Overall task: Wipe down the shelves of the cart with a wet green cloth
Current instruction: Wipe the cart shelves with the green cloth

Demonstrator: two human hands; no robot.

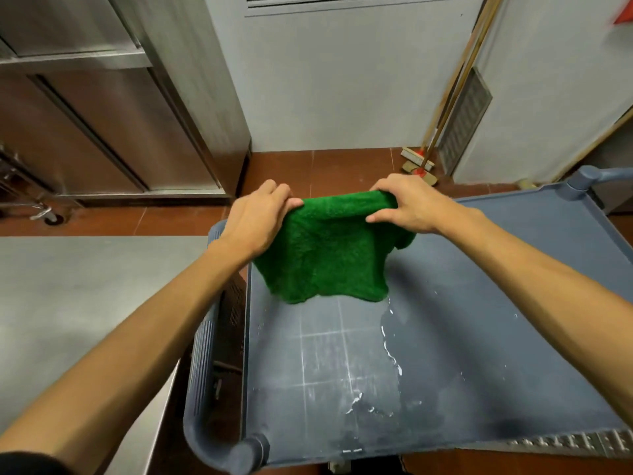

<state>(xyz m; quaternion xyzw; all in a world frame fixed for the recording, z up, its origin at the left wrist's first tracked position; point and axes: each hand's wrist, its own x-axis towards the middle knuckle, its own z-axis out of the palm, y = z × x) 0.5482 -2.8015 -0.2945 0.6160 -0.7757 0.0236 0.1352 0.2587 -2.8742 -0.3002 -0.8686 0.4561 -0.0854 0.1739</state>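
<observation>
A green cloth (325, 255) hangs over the far left part of the blue-grey cart's top shelf (479, 337), its lower edge touching the shelf. My left hand (257, 217) grips the cloth's upper left corner. My right hand (407, 205) grips the upper right edge, fingers curled over the fold. The shelf surface shows a wet patch with water streaks (390, 354) in front of the cloth and pale grid marks.
A steel counter (85, 303) lies to the left of the cart. Steel cabinets (102, 114) stand at the back left. Brooms (421, 166) lean in the far corner on the red tile floor. The cart handle (589, 176) rises at the far right.
</observation>
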